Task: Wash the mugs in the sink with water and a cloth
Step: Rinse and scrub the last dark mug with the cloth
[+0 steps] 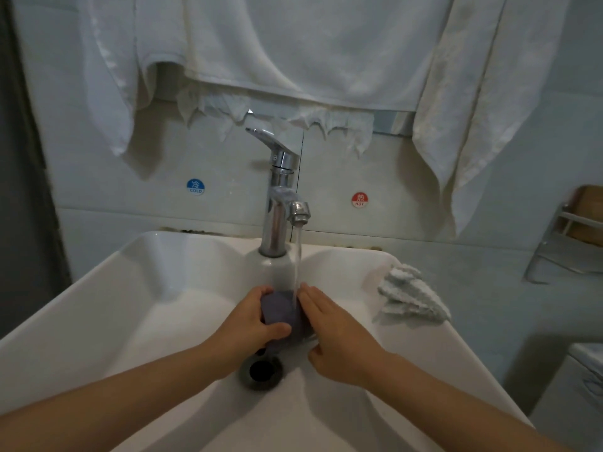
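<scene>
Under the running tap [281,197], I see a dull purple mug [279,309] held low inside the white sink [146,288]. My left hand [251,322] grips the mug. Its fingers curl over the far side and its thumb presses on the near side. My right hand [339,337] is flat, with straight fingers that lie against the right side of the mug. It does not close around anything.

A thin stream of water [297,256] falls from the spout and lands right between my two hands, on the mug. I cannot tell which way the mug's mouth points, because my hands hide most of it. The dark round drain [261,370] sits just below the hands, close to me.

A small white cloth [412,293] lies bunched up on the right rim of the sink, well apart from both hands. Nothing touches it.

On the wall behind the tap there is a blue round sticker [195,186] that says COLD on the left, and a red round sticker [359,200] that says HOT on the right. White towels [293,44] hang down above the tap, and one long one hangs at the right. A metal shelf [564,246] is fixed to the wall at the far right, with something brown on it.
</scene>
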Motion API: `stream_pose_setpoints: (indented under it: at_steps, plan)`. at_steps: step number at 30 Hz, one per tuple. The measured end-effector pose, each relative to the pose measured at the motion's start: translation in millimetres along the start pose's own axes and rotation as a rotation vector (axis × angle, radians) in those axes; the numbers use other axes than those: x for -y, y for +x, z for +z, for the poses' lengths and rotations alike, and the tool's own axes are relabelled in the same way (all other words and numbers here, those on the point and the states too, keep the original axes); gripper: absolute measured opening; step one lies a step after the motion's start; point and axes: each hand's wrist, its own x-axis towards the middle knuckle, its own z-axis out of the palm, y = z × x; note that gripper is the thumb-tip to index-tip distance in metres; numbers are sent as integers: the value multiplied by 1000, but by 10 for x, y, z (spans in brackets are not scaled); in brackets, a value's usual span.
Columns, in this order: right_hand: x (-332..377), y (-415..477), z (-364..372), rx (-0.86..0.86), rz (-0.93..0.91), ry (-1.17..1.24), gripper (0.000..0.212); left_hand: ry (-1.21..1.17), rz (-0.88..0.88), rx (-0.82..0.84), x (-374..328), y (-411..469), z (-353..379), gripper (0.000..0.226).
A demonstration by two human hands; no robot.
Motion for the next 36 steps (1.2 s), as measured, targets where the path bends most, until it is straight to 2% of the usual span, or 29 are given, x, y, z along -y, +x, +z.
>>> stream_pose_setpoints:
  at_steps: [3,5,8,10,13,15,17,21,22,28,30,33,36]
  plan:
    - [112,21,23,7,-169,39,80,-58,-4,13,-8,0,-39,54]
    - [144,39,18,27,-170,45,80,-104,-13,9,-20,-5,-54,51]
    - [-18,55,20,-58,22,66,78,-87,-28,-26,-34,2,-47,54]
    - [-126,30,24,-40,107,44,85,-35,-16,-34,-35,2,-30,58]
    - [-68,-2,25,-3,-37,-5,83,-29,-3,-11,-14,-9,-19,59]
    - [66,10,12,18,-160,31,80,-66,10,18,-14,-29,-36,49]
    - [94,38,30,20,-207,21,81,-94,9,27,-7,-26,-49,45]
    - [-141,24,17,-38,56,65,85,-51,1,-6,-3,-13,-42,55]
    - [-169,7,5,-32,74,30,87,-36,4,3,-9,-19,-41,57]
    - [115,7,30,57,-187,47,83,-94,-8,39,-16,-46,-93,53]
    - [-11,36,19,5,-127,85,80,-103,-12,39,-25,-40,-77,54]
    - [-254,38,15,3,96,191,83,-51,-33,32,-45,-35,-50,55]
    - [-346,85,78,72,121,421,91,-140,-74,25,-90,-6,-115,56]
